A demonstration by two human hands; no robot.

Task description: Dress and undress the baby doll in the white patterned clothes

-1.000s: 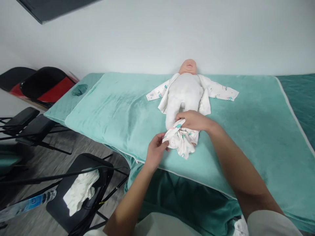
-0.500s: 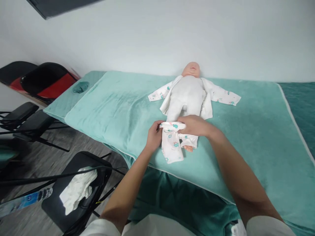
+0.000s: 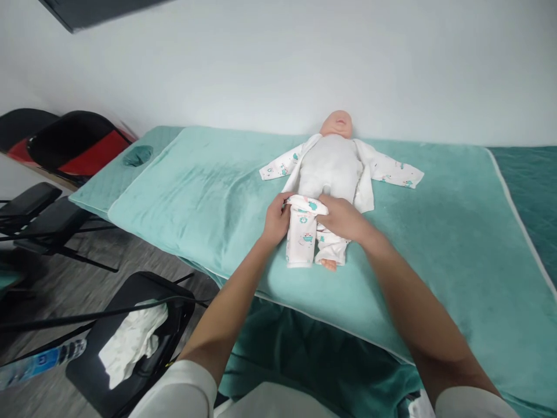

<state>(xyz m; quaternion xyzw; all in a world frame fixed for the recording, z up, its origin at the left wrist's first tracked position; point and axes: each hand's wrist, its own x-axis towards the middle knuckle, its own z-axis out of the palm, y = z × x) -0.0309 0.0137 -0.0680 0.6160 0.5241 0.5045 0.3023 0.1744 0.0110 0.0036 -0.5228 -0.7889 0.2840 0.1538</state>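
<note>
A baby doll (image 3: 331, 159) lies on its back on a green padded bed, its head toward the wall. An open white printed jacket (image 3: 395, 168) covers its spread arms. Small white printed pants (image 3: 301, 235) are on its legs, with the waistband at the upper thighs. My left hand (image 3: 277, 219) pinches the waistband's left edge. My right hand (image 3: 342, 216) grips the same band at its right side. One bare foot (image 3: 329, 265) sticks out of the right pant leg; the other foot is hidden inside the left leg.
The green bed (image 3: 191, 191) stands against a white wall. At the lower left a black folding chair (image 3: 143, 371) holds a crumpled white cloth (image 3: 133, 342), with a plastic bottle (image 3: 41, 363) beside it. Red and black chairs (image 3: 80, 142) stand at the far left.
Both hands have drawn the pants' waistband up the doll's legs, toward its hips. The left pant leg now lies straighter and its cuff is higher.
</note>
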